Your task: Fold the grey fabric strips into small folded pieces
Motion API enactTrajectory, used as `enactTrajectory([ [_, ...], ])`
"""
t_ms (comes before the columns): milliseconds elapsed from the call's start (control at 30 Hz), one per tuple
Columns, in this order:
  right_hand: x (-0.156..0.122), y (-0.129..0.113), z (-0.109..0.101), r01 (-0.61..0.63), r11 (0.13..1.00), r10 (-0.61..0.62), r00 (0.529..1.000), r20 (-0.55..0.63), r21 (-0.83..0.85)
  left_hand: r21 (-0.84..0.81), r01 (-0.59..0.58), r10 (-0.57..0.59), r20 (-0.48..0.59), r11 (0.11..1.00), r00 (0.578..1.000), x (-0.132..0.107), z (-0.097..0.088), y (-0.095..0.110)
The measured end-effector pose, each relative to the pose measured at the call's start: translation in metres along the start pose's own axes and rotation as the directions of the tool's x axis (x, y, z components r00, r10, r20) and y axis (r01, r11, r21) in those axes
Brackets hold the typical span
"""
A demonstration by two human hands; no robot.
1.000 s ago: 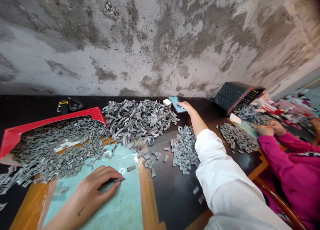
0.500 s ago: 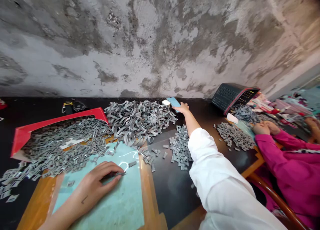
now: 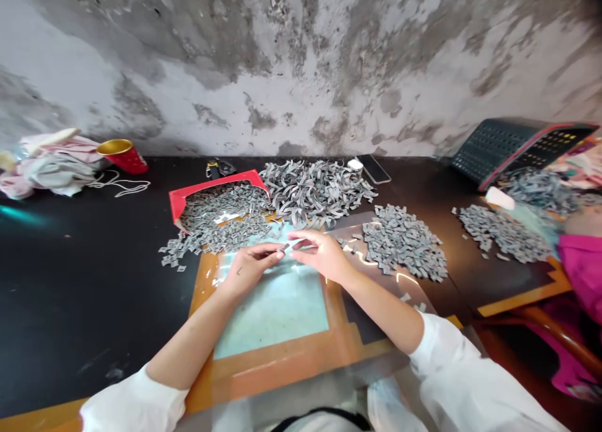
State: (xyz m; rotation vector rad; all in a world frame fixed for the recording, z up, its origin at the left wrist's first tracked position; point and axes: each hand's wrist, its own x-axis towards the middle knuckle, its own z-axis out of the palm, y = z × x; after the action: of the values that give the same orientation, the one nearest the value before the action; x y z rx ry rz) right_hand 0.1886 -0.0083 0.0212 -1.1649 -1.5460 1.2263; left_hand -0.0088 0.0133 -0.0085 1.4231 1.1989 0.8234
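Observation:
Over the pale green sheet (image 3: 277, 316), my left hand (image 3: 249, 266) is closed, with a small grey piece (image 3: 284, 247) pinched between thumb and fingertips. Facing it from the right is my right hand (image 3: 322, 254), its fingers stretched towards that piece and parted from the thumb; nothing shows between them. Just beyond the hands lies a heap of grey fabric strips (image 3: 315, 190). Small grey frame-like pieces (image 3: 226, 209) spill out of a red open box (image 3: 207, 186) on the left. A pile of small flat grey pieces (image 3: 404, 241) sits right of my right hand.
A dark-screened phone (image 3: 374, 168) and a small white case (image 3: 355, 164) lie near the wall. To the left are a red cup (image 3: 123, 156) and crumpled cloth (image 3: 61, 168). At right stand a black perforated basket (image 3: 498, 147) and another grey pile (image 3: 505, 234), beside a person's pink sleeve (image 3: 580, 269).
My right hand has come back from the phone to beside my left hand. The phone screen has gone from blue to dark. The view has shifted left and back.

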Motion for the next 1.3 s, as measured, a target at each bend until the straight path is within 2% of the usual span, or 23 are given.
enactTrajectory([
  [67,0.002,0.007,0.004,-0.041,0.998,0.041,0.999,0.005,0.038,-0.016,-0.038,0.039,0.028,0.999,0.999,-0.002,0.001,-0.001],
  [167,0.005,0.013,0.000,-0.013,1.000,0.014,0.999,-0.050,0.014,0.002,-0.062,0.062,0.054,0.998,0.997,-0.003,0.004,-0.002],
  [333,0.004,0.021,0.000,0.026,0.998,-0.031,0.996,-0.079,-0.062,0.085,-0.092,0.095,-0.029,0.992,0.995,-0.006,0.008,-0.004],
  [433,0.003,0.020,0.001,0.057,0.994,-0.059,0.998,-0.018,-0.093,0.206,-0.117,0.126,-0.035,0.972,0.991,-0.008,0.010,-0.002],
  [500,0.001,0.012,-0.004,0.099,0.979,-0.090,0.994,0.062,-0.175,0.286,-0.232,0.236,0.019,0.930,0.971,-0.009,0.010,0.001],
  [533,0.000,0.005,-0.009,0.140,0.953,-0.110,0.986,0.125,-0.269,0.331,-0.315,0.317,0.051,0.890,0.947,-0.008,0.009,0.002],
  [567,-0.002,-0.002,-0.017,0.176,0.899,-0.127,0.981,0.147,-0.400,0.383,-0.398,0.401,0.076,0.834,0.913,-0.006,0.007,0.003],
  [600,-0.004,-0.010,-0.026,0.165,0.815,-0.129,0.986,0.104,-0.556,0.445,-0.456,0.474,0.077,0.771,0.877,-0.004,0.003,0.004],
  [633,-0.006,-0.017,-0.037,0.107,0.718,-0.123,0.992,0.026,-0.688,0.511,-0.463,0.517,0.043,0.724,0.855,-0.002,-0.002,0.003],
  [733,-0.015,-0.033,-0.077,-0.213,0.421,-0.016,0.970,-0.242,-0.882,0.703,-0.300,0.558,-0.164,0.645,0.813,0.005,-0.024,-0.001],
  [767,-0.018,-0.036,-0.089,-0.322,0.331,0.012,0.942,-0.337,-0.887,0.748,-0.254,0.573,-0.200,0.613,0.794,0.007,-0.032,-0.003],
  [833,-0.024,-0.037,-0.103,-0.409,0.195,-0.014,0.908,-0.419,-0.891,0.796,-0.220,0.600,-0.213,0.564,0.771,0.010,-0.047,-0.006],
  [867,-0.025,-0.036,-0.104,-0.378,0.166,-0.067,0.917,-0.393,-0.911,0.809,-0.224,0.615,-0.203,0.544,0.762,0.010,-0.053,-0.007],
  [900,-0.026,-0.034,-0.100,-0.297,0.187,-0.115,0.940,-0.322,-0.936,0.818,-0.234,0.628,-0.187,0.525,0.756,0.011,-0.058,-0.007],
  [967,-0.024,-0.027,-0.080,-0.026,0.314,-0.144,0.987,-0.075,-0.949,0.829,-0.254,0.648,-0.163,0.499,0.744,0.011,-0.066,-0.008],
  [1033,-0.019,-0.017,-0.051,0.179,0.387,-0.178,0.977,0.117,-0.905,0.837,-0.247,0.648,-0.158,0.487,0.745,0.012,-0.072,-0.008],
  [1133,-0.012,-0.002,-0.015,0.366,0.365,-0.232,0.926,0.297,-0.856,0.843,-0.224,0.630,-0.163,0.489,0.760,0.013,-0.079,-0.010],
  [1233,-0.012,0.004,-0.006,0.369,0.283,-0.185,0.927,0.327,-0.885,0.837,-0.205,0.628,-0.196,0.507,0.753,0.014,-0.084,-0.012],
  [1300,-0.016,0.001,-0.012,0.292,0.200,-0.139,0.953,0.267,-0.935,0.832,-0.209,0.639,-0.208,0.514,0.741,0.015,-0.085,-0.012],
])
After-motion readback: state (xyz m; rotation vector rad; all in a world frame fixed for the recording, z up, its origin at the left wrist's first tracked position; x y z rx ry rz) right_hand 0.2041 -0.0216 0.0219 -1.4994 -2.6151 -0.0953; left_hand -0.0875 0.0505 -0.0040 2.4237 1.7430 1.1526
